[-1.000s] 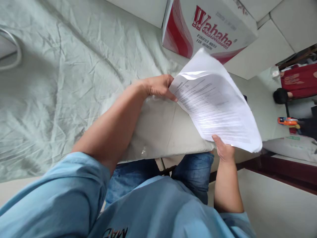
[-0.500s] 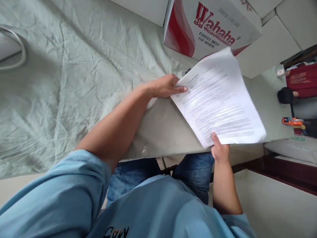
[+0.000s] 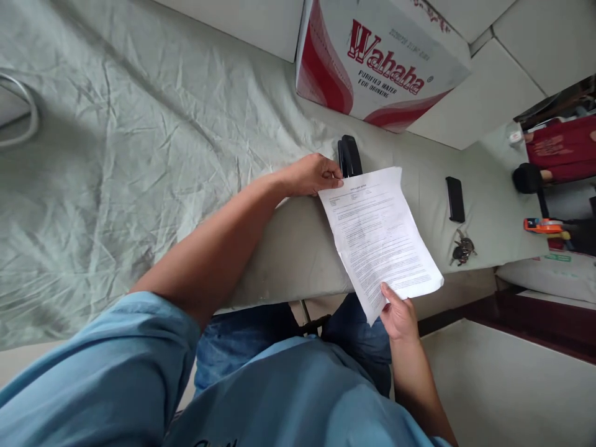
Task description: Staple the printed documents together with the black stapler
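White printed paper [image 3: 379, 239], right of centre in the frame | left hand [image 3: 313, 176] pinching its top-left corner, right hand [image 3: 399, 315] pinching the bottom edge | black stapler [image 3: 350, 156] just past the top edge | tbh I'd keep both pinches light and level so the page doesn't crease or sag

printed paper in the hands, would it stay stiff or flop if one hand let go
The printed paper would probably flop: it looks thin, and its right edge bows between the left hand and right hand. It is likely light, as the right hand pinches only its near edge. It may crease easily; its left edge looks slightly rumpled.
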The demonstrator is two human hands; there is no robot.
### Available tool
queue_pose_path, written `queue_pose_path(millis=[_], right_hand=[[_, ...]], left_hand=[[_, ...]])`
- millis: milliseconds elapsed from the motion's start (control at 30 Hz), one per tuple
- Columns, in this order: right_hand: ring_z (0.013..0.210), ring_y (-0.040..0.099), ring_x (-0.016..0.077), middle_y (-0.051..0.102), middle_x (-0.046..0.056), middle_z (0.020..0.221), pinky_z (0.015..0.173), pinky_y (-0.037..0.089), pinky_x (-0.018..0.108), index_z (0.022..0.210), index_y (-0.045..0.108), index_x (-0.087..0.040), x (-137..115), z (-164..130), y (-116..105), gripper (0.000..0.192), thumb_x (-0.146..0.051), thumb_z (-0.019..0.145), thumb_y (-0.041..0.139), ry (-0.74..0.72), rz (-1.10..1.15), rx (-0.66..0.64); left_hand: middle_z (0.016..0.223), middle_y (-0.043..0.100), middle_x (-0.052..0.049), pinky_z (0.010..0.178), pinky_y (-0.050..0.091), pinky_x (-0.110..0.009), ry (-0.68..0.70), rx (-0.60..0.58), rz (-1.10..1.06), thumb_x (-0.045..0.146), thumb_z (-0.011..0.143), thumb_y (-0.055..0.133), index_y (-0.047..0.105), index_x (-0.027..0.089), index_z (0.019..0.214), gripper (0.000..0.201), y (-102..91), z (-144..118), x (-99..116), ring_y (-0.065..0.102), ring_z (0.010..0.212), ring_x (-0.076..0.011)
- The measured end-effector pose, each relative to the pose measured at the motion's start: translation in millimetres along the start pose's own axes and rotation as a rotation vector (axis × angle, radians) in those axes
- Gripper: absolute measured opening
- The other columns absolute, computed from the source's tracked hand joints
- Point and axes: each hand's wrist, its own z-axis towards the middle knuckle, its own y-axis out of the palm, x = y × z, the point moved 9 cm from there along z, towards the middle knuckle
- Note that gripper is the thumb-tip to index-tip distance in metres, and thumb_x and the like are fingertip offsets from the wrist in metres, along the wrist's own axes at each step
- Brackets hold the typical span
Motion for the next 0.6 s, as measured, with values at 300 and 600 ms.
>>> queue_pose_path(millis=[300,600], right_hand=[[0.121,0.083,0.0280,0.088,0.005,0.129,0.104,0.071,0.041,0.124,0.086,-0.028,5.9,-7.1,0.9,0.067,-0.040,0.062,0.108,-0.051,0.046,0.021],[0.128,0.080,0.0321,0.088,0.007,0.129,0.113,0.067,0.052,0.128,0.084,-0.027,15.0,-7.9,1.1,0.073,-0.042,0.059,0.107,-0.026,0.019,0.071]], left_hand=[[0.083,0.076,-0.001,0.073,0.045,-0.030,0.089,0.022,0.215,0.039,0.087,0.067,0.082,0.019,0.096,0.027,3.9,6.3,2.0,0.065,0.076,-0.0173],[0.077,0.073,0.000,0.075,0.043,-0.030,0.139,-0.014,0.297,0.036,0.086,0.062,0.079,0.020,0.086,0.024,8.5,7.8,6.7,0.063,0.075,-0.0176]])
